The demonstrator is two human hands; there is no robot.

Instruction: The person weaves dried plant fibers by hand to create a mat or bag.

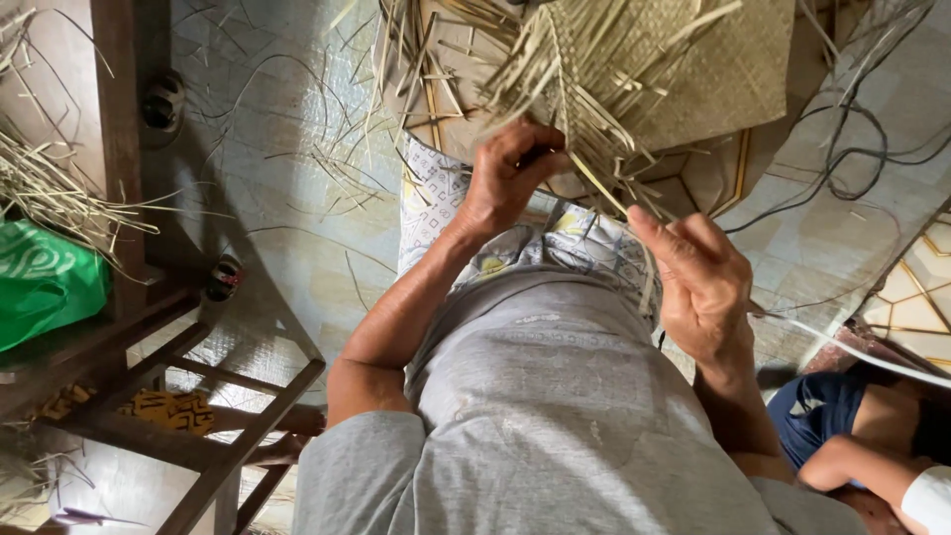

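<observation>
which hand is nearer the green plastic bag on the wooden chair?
Left. The left hand works the woven straw mat's loose strips, closer to the green plastic bag; the right hand is farther away.

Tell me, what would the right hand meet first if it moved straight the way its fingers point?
Probably the loose pale straw strips just beyond the right hand, then the woven straw mat; depth is unclear.

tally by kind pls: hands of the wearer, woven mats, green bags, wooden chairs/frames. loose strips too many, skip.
Wearer's hands: 2, the left hand pinching strips at the mat's edge, the right hand with fingers spread by the strips
Woven mat: 1
Green bag: 1
Wooden frame: 1
Total: 5
</observation>
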